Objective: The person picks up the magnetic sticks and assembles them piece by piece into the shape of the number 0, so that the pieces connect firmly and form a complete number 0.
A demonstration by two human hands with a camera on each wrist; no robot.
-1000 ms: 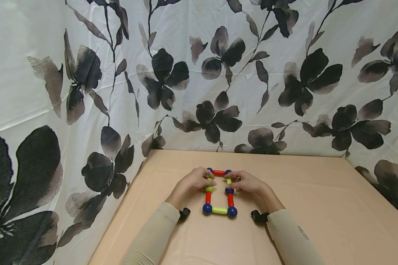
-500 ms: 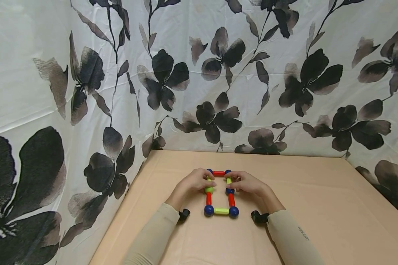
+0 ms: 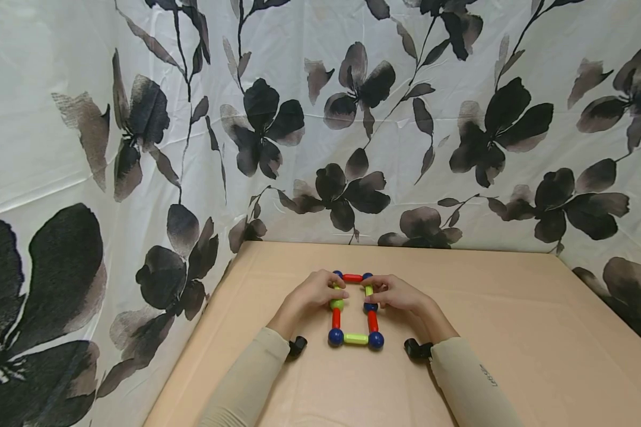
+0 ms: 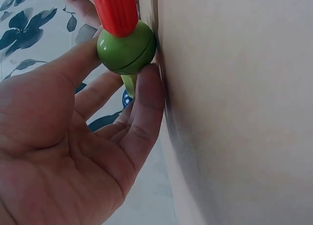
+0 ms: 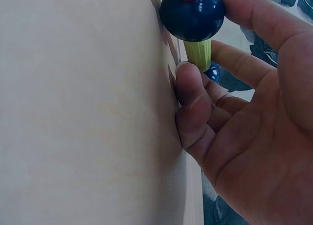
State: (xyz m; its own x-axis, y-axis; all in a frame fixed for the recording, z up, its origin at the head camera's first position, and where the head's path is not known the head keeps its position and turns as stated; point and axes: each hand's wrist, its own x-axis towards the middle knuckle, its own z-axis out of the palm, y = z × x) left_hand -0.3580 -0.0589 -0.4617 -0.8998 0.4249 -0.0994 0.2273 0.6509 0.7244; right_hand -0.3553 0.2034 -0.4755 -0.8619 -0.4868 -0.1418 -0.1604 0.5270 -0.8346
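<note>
A rectangular frame of magnetic rods and balls stretches between both hands in the head view. Its near end is a yellow-green rod (image 3: 356,339) with a blue ball at each corner; a red rod (image 3: 352,278) forms the far end. On the left side, my left hand (image 3: 315,289) holds the frame, thumb and fingers around the green ball (image 4: 126,48), below a red rod (image 4: 115,12). Opposite it, my right hand (image 3: 397,293) grips a yellow-green rod (image 5: 198,56), its thumb against the middle blue ball (image 5: 192,14). Fingers partly hide both far corners.
The tan table (image 3: 491,332) runs under the frame and both forearms. A floral cloth (image 3: 406,142) hangs behind the table's far edge and on the left. Small black wrist cameras, including the right one (image 3: 418,350), sit at the cuffs.
The near end of the frame has shifted very slightly to the right since a second ago. Both hands keep practically the same place and hold.
</note>
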